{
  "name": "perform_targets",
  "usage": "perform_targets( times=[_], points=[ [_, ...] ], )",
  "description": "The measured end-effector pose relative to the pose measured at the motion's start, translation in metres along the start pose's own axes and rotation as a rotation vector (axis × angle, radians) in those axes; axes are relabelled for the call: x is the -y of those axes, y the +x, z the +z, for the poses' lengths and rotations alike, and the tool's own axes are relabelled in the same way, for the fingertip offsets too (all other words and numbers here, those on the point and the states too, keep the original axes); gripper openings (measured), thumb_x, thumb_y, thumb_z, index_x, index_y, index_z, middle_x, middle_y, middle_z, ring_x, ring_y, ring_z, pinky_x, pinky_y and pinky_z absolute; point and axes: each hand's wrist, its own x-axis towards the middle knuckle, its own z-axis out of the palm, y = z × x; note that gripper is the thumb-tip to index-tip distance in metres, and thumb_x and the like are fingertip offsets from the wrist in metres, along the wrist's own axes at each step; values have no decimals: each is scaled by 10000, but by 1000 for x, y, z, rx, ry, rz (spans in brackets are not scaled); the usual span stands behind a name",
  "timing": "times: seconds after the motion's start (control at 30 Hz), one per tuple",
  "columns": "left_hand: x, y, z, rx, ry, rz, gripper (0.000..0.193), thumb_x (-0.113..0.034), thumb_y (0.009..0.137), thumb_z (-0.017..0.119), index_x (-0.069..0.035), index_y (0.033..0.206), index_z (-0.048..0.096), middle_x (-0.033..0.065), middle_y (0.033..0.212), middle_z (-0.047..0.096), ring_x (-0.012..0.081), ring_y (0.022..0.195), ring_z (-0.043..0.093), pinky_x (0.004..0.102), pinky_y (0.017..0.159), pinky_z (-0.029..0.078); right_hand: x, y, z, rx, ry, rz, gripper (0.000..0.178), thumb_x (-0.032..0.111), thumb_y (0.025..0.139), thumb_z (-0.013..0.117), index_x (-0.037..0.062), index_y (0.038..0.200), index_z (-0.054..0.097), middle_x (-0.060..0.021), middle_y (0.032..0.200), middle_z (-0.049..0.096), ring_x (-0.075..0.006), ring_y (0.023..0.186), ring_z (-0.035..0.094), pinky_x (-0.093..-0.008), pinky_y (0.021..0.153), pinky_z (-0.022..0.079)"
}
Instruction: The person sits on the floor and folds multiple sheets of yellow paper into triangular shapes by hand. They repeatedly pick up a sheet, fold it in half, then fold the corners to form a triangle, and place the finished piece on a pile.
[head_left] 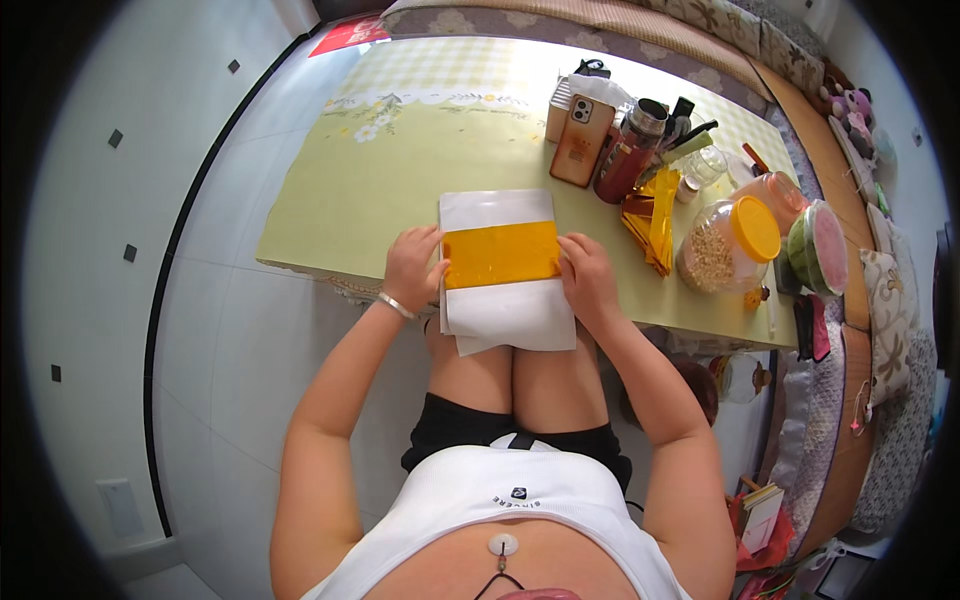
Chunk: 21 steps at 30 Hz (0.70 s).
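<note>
A shiny gold paper sheet lies across a stack of white paper at the table's near edge. The white sheets stick out past the edge, over my lap. My left hand grips the gold sheet's left end, thumb and fingers closed on it, a pale bracelet round the wrist. At the opposite end, my right hand pinches the gold sheet's right edge between thumb and fingers. The gold sheet looks flat and straight between both hands. What the fingertips do underneath is hidden.
Right of the papers stand a phone, a dark red thermos, folded gold strips, a yellow-lidded jar and a cut watermelon. A pale green patterned cloth covers the table. A sofa runs behind.
</note>
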Motion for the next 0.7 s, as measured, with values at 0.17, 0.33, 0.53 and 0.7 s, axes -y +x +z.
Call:
perform_targets(
  times=[0.17, 0.33, 0.53, 0.7],
  points=[
    [-4, 55, 12, 211, 93, -274, 497, -152, 672, 829, -32, 1128, 673, 158, 1125, 684, 341, 1069, 610, 435, 949, 497, 21, 29, 18, 148, 568, 542, 557, 15, 910, 592, -59, 1430, 408, -112, 754, 666, -180, 601, 676, -305, 538, 543],
    [10, 57, 19, 199, -54, -262, 277, -70, 652, 839, -19, 876, 685, 93, 771, 685, 248, 717, 661, 369, 671, 549, 0, 27, 33, 103, 854, 792, 788, 6, 912, 590, -20, 1569, 156, -105, 802, 684, -183, 630, 691, -304, 544, 568],
    [-21, 21, 11, 10, -925, -729, 83, 7, 842, 715, -23, 910, 676, 38, 771, 680, 150, 714, 693, 283, 600, 572, -2, 18, 27, 69, 1124, 759, 373, 126, 966, 632, 12, 1306, 530, -96, 924, 722, -179, 771, 717, -295, 686, 596],
    [-39, 14, 11, -122, -1130, -839, 38, -39, 919, 684, -9, 902, 669, 99, 868, 723, 200, 768, 739, 294, 679, 624, -6, 19, 19, 38, 1171, 743, 185, 244, 986, 652, 62, 970, 624, -80, 881, 738, -172, 803, 729, -285, 720, 592]
  ],
)
